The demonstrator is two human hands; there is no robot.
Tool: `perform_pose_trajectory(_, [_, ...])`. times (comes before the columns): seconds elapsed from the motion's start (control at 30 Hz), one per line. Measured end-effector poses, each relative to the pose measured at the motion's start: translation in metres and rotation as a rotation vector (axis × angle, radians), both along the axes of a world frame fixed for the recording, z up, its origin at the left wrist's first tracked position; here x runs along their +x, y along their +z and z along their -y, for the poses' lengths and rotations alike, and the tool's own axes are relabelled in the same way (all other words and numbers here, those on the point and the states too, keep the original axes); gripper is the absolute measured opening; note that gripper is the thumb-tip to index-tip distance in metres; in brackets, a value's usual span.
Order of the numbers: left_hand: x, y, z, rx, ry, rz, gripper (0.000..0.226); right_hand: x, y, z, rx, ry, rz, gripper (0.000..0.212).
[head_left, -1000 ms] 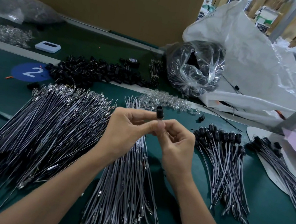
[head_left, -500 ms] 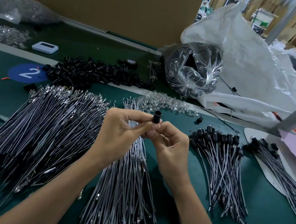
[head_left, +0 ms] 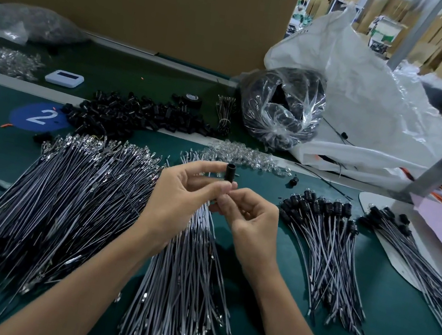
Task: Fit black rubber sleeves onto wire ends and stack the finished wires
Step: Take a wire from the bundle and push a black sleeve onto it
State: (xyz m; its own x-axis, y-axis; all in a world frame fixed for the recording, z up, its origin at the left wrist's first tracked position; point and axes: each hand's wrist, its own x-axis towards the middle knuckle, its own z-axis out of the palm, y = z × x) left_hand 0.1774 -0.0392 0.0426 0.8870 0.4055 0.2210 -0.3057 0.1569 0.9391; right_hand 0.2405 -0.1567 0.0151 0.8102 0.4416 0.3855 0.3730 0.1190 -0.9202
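Barely shifted, black rubber sleeve (head_left: 230,172) is pinched upright by left hand (head_left: 181,193) and right hand (head_left: 252,218), presumably for fitting.

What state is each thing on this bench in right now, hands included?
black rubber sleeve, upright, pinched between both hands.
left hand, pinches the sleeve's side.
right hand, pinches its lower end.
finished wires, sleeved, stacked at right.
bare wires, unsleeved, heaped at left.
loose sleeves, piled behind the wires.
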Motion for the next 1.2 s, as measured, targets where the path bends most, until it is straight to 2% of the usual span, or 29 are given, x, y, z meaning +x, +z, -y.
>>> perform_pose_trajectory(0.13, [0.003,-0.002,-0.001,-0.041,0.088,0.036,0.020,-0.002,0.002,-0.001,-0.115,-0.014,0.066,0.010])
perform_pose_trajectory(0.3, [0.005,-0.007,0.001,-0.179,0.108,0.002,0.027,-0.006,0.007,-0.005,-0.176,-0.043,0.151,0.012])
perform_pose_trajectory(0.37, [0.007,-0.004,-0.003,-0.323,0.061,0.037,0.023,-0.009,0.011,-0.006,-0.147,0.000,0.148,0.008])
perform_pose_trajectory(0.43, [0.007,-0.002,-0.016,-0.566,0.028,0.074,0.019,-0.009,0.017,-0.005,-0.123,0.059,0.093,0.023])
perform_pose_trajectory(0.47, [0.007,-0.002,-0.023,-0.653,0.005,0.085,0.018,-0.006,0.019,-0.004,-0.128,0.038,0.078,0.027])
perform_pose_trajectory(0.53, [0.006,-0.004,-0.034,-0.726,-0.078,0.087,0.019,0.011,0.022,-0.005,-0.224,-0.120,0.125,0.021])
perform_pose_trajectory(0.63, [0.007,-0.007,-0.036,-0.606,-0.173,-0.048,0.026,0.042,0.027,-0.016,-0.561,-0.297,0.230,0.017])
perform_pose_trajectory(0.73, [0.009,-0.008,-0.032,-0.415,-0.190,-0.220,0.032,0.062,0.027,-0.039,-0.869,-0.263,0.264,0.022])
perform_pose_trajectory(0.83, [0.010,-0.011,-0.029,-0.296,-0.180,-0.259,0.024,0.066,0.028,-0.058,-1.053,-0.227,0.345,0.021])
perform_pose_trajectory(0.93, [0.010,-0.012,-0.027,-0.191,-0.181,-0.253,0.016,0.068,0.031,-0.065,-1.106,-0.240,0.392,0.022])
perform_pose_trajectory(1.07, [0.010,-0.014,-0.025,-0.128,-0.188,-0.258,0.017,0.073,0.033,-0.063,-1.097,-0.206,0.361,0.029])
perform_pose_trajectory(1.2, [0.013,-0.016,-0.023,-0.129,-0.161,-0.253,0.015,0.078,0.031,-0.043,-0.877,-0.251,0.274,0.021])
